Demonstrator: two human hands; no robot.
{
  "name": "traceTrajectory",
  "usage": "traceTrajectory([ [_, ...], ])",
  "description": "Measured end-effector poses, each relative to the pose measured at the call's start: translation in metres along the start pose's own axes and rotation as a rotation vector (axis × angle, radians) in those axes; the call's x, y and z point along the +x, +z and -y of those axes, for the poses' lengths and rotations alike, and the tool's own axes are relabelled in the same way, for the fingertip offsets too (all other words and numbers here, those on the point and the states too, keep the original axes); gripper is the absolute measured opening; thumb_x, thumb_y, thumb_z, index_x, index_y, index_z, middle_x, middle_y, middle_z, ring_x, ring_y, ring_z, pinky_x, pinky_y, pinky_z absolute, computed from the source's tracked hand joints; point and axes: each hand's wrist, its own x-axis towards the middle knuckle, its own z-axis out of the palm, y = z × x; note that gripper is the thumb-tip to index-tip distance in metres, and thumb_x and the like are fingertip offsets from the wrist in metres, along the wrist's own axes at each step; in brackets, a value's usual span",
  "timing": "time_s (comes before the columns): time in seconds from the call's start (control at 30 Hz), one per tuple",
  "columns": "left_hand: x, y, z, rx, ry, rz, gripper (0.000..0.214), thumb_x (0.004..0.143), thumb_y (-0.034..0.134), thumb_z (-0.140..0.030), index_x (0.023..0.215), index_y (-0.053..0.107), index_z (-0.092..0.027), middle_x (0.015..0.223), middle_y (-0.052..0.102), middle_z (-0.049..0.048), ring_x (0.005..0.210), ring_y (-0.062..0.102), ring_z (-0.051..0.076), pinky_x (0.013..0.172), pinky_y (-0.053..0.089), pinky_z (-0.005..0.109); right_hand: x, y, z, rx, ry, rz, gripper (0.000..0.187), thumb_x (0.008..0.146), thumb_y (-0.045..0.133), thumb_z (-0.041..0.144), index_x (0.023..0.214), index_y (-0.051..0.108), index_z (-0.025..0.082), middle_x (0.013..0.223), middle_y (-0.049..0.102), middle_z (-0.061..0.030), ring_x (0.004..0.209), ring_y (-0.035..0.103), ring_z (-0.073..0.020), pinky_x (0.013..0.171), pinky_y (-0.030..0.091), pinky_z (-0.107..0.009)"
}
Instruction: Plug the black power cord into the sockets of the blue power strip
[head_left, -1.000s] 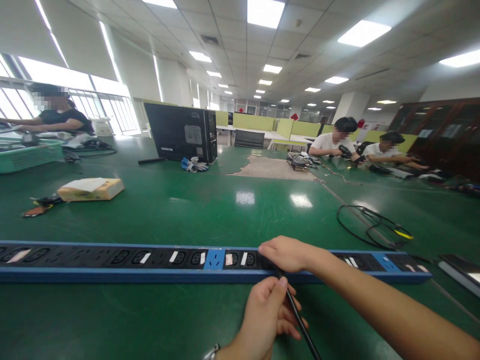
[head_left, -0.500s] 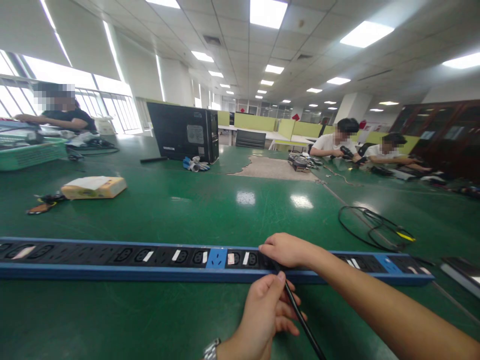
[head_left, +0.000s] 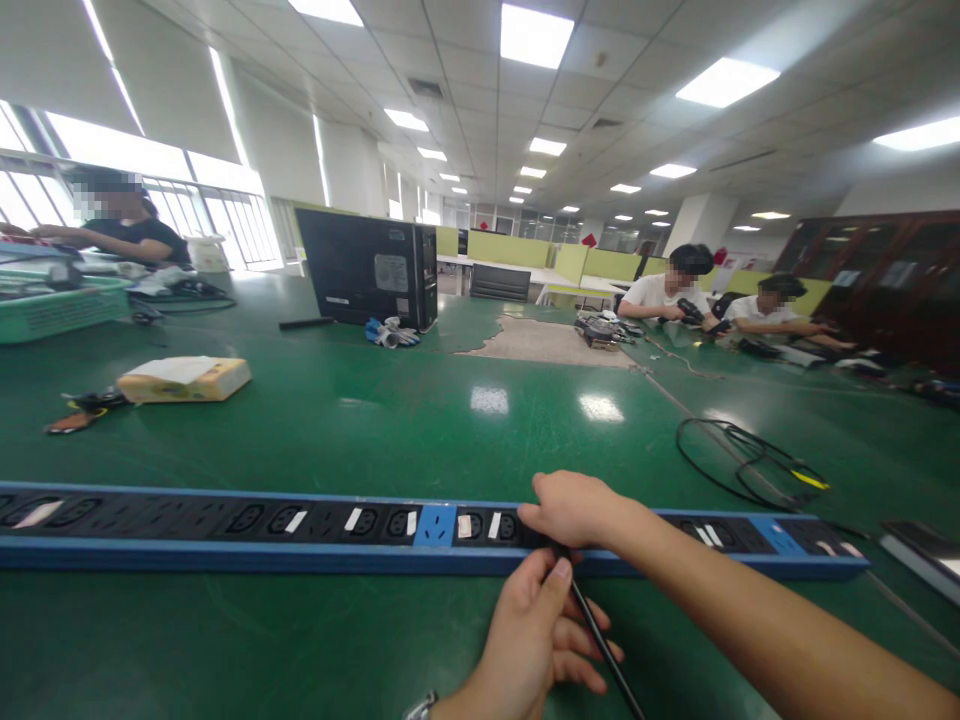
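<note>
A long blue power strip (head_left: 322, 551) with black socket faces and a few blue outlets lies across the table in front of me. My right hand (head_left: 574, 508) reaches over the strip, closed around the dark plug end of a black power cord, which its fingers mostly hide. Just in front of the strip, my left hand (head_left: 525, 625) pinches the black power cord (head_left: 600, 640) near that plug between thumb and forefinger, its other fingers loosely spread behind. From there the cord runs down toward the bottom edge. Whether the plug sits in a socket is hidden.
On the green table (head_left: 360, 440) are a tissue pack (head_left: 187, 380), a coiled black cable (head_left: 731, 460), a black computer case (head_left: 367, 268), gloves (head_left: 391, 333) and a green basket (head_left: 64, 310). Several people sit at the far sides. A dark flat device (head_left: 922, 550) lies at right.
The view has shifted slightly, so the strip appears a little lower. Both hands keep nearly the same place and hold on the plug and cord.
</note>
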Motion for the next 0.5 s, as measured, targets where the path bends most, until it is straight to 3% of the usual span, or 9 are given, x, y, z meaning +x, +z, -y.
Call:
traceTrajectory([
  [0.33, -0.003, -0.005, -0.01, 0.06, -0.001, -0.019, 0.059, 0.073, 0.065, -0.056, 0.11, 0.043, -0.015, 0.061, 0.065, 0.0019, 0.051, 0.068, 0.022, 0.032, 0.045, 0.019, -0.002, 0.005, 0.008, 0.027, 0.12, -0.029, 0.047, 0.084, 0.037, 0.043, 0.101, 0.069, 0.014, 0.104, 0.07, -0.0185, 0.095, 0.067, -0.0262, 0.076, 0.05, -0.036],
  [0.5, -0.012, -0.002, -0.022, 0.091, -0.042, -0.076, 0.04, 0.085, 0.055, -0.047, 0.108, 0.043, -0.016, 0.063, 0.065, 0.0019, 0.054, 0.069, 0.02, 0.037, 0.046, 0.019, 0.001, 0.009, 0.01, 0.047, 0.134, -0.031, 0.046, 0.084, 0.038, 0.043, 0.098, 0.071, 0.014, 0.101, 0.07, -0.0176, 0.094, 0.067, -0.0261, 0.075, 0.05, -0.035],
])
